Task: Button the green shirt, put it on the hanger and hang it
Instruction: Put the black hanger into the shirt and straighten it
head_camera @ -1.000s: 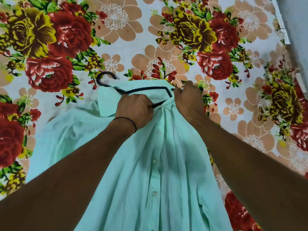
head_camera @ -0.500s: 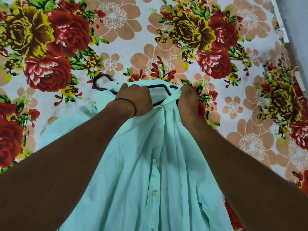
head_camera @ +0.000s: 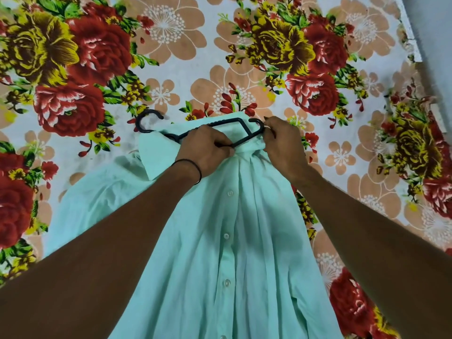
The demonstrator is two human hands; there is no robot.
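The pale green shirt lies buttoned down its front on the flowered bedsheet, bunched toward the collar. A black plastic hanger lies across the collar end, its hook sticking out to the left onto the sheet. My left hand, with a black band at the wrist, is closed on the shirt's collar and the hanger's lower bar. My right hand grips the hanger's right end together with the shirt's shoulder cloth. Part of the hanger is hidden under my hands and the fabric.
The flowered bedsheet covers the whole surface around the shirt. At the far right runs the bed's edge with a grey wall or floor beyond it.
My right hand has shifted up to the hanger's right end, which now shows outside the cloth. My left hand has moved from the hanger's upper bar down to the collar.
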